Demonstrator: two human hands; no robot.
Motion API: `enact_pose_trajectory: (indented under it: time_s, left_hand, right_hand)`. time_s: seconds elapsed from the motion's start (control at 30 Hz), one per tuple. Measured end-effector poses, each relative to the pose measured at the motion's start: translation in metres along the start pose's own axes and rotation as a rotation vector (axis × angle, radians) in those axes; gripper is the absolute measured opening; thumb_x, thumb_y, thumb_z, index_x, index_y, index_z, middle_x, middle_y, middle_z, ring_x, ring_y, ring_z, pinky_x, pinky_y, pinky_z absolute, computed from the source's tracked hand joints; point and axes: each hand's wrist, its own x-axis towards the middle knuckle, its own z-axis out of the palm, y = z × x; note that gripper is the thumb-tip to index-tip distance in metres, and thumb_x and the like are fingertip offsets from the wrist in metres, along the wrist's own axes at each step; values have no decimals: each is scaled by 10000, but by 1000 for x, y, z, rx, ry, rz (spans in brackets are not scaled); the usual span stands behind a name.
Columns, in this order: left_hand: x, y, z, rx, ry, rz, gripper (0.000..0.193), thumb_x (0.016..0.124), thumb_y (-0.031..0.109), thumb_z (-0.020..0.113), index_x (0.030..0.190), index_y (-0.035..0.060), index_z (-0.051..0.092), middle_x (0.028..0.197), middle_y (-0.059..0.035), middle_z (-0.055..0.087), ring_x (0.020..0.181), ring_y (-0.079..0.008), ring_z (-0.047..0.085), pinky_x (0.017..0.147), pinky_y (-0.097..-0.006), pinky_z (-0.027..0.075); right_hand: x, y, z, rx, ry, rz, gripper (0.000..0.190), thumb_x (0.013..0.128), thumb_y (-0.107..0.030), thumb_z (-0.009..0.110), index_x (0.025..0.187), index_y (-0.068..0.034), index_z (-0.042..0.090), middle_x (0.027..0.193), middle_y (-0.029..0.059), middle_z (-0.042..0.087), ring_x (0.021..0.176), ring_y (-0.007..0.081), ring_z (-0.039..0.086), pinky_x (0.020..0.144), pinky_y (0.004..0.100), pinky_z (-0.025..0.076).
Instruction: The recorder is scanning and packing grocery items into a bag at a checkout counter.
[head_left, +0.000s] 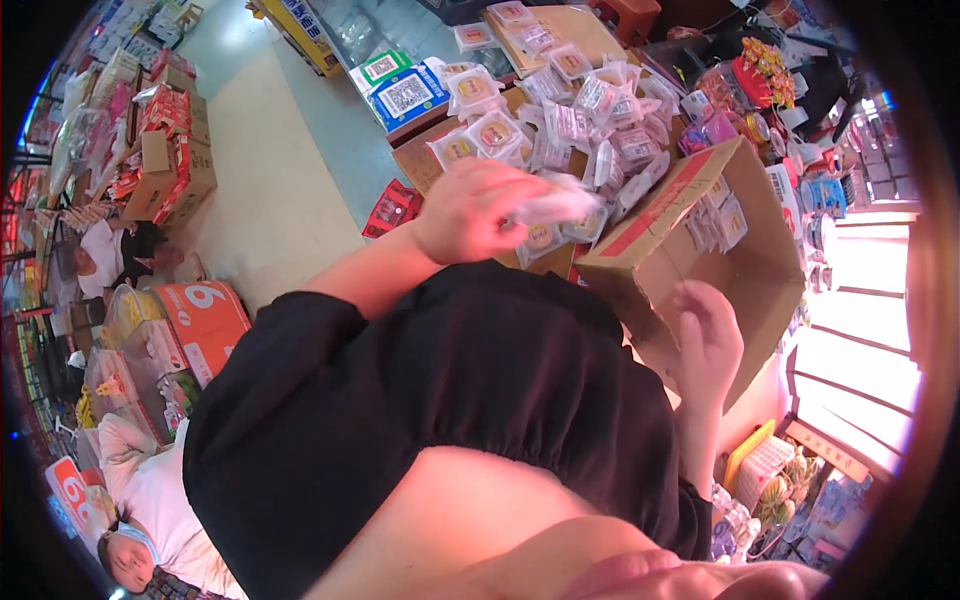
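My left hand is closed around a small, motion-blurred pack in a whitish wrapper. It hovers over a heap of square clear-plastic packs, which seem to hold round pastries such as mooncakes. Some packs lie face up with round gold and red centres, others face down showing printed backs. On the right, a cardboard box stands tilted with its opening towards me; several similar packs are inside. My right hand is in front of the opening, thumb and fingers apart, with nothing visible in it. Whether it touches the box is unclear.
A glass counter bears payment-code cards. A brown flat carton lies behind the heap. A candy jar stands at the upper right. Stacked cartons line the left aisle, where a person in white is near shelves.
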Motion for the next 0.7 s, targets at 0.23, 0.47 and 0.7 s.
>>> enact_pose_trajectory:
  time_s: [0.23, 0.47, 0.7]
  left_hand:
    - [79, 40, 25, -187, 16, 493, 443, 705, 246, 740, 1122, 125, 651, 1053, -16, 654, 952, -215, 608, 794, -382, 473]
    - [81, -176, 8, 98, 297, -360, 272, 831, 163, 639, 1089, 80, 668, 1032, -134, 669, 995, -305, 612, 900, -398, 465]
    - [14, -310, 18, -46, -511, -936, 493, 808, 61, 580, 1296, 133, 588, 1156, -159, 647, 979, -242, 625, 879, -349, 474]
  right_hand:
    - [47, -19, 29, 821, -143, 457, 474, 938, -121, 531, 1369, 1, 376, 1151, 131, 591, 1003, 210, 627, 794, 314, 549]
    - [42, -8, 12, 1007, 128, 313, 451, 926, -35, 454, 1370, -7, 379, 1272, 152, 531, 1172, 288, 557, 932, 465, 507]
    - [53, -14, 12, 1017, 213, 212, 502, 916, 11, 426, 1407, -4, 322, 1319, 162, 477, 1227, 302, 514, 1002, 455, 450]
